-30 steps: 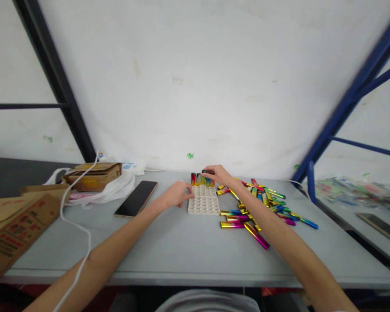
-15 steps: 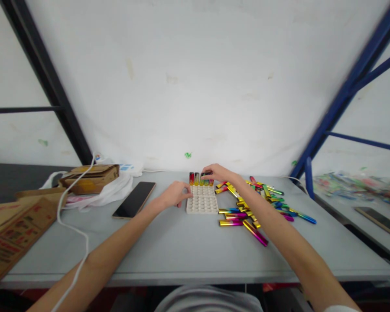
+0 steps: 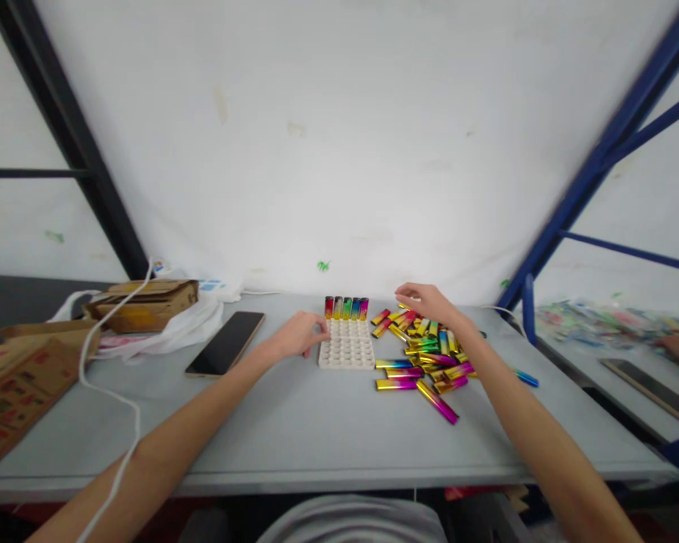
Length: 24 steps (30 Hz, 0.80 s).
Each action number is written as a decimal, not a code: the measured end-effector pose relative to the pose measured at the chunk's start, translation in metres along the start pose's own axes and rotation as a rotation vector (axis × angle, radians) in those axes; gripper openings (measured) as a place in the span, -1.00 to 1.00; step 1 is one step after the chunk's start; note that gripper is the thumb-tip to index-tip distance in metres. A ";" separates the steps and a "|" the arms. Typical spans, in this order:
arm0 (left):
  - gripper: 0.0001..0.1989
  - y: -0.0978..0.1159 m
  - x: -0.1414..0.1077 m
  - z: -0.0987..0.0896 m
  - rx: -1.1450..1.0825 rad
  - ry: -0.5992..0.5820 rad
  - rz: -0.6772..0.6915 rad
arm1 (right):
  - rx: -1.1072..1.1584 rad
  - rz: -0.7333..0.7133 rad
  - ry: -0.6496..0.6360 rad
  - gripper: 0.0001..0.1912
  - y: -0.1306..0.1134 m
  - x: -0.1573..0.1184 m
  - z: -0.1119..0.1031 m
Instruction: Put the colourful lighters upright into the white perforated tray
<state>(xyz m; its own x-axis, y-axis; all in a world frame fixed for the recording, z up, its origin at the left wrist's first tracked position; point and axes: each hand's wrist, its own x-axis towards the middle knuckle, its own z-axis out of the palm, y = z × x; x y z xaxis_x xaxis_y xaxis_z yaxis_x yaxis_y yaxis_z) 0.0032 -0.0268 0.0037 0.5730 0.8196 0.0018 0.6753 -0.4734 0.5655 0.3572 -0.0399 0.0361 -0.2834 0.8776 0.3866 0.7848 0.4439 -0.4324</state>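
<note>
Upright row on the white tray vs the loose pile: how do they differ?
Pose: the row stands upright; the pile lies mostly flat at mixed angles.
Order: the row lines the tray's far edge; the pile is jumbled right of it.
Count: five in the row, many more in the pile.
Shared: shiny, multicoloured.

The grey desk [image 3: 294,437] has a smooth top with a straight front edge. A white pitted tray [image 3: 347,353] lies flat near its middle. Right of that, a loose pile of shiny multicoloured lighter-like pieces [image 3: 440,359] spreads out. To the left lie a dark-screened phone [image 3: 226,344], slanted, and a crumpled white plastic bag [image 3: 201,323].
</note>
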 end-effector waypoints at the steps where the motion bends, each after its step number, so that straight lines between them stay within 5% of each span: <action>1: -0.72 -0.002 0.001 0.000 -0.006 0.000 0.005 | -0.030 0.005 0.002 -0.69 0.005 -0.011 -0.002; 9: -0.66 -0.015 0.005 0.003 -0.020 0.004 0.038 | -0.177 -0.004 -0.009 -0.73 0.030 -0.045 0.003; 24: -0.62 -0.006 0.003 -0.001 0.011 -0.018 0.007 | -0.210 -0.001 -0.041 -0.69 0.018 -0.053 -0.001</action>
<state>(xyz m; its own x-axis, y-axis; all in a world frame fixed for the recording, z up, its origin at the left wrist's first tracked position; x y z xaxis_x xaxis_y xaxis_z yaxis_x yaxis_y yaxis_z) 0.0003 -0.0206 0.0009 0.5856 0.8105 -0.0094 0.6768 -0.4825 0.5561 0.3869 -0.0793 0.0090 -0.3033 0.8855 0.3519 0.8810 0.4013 -0.2506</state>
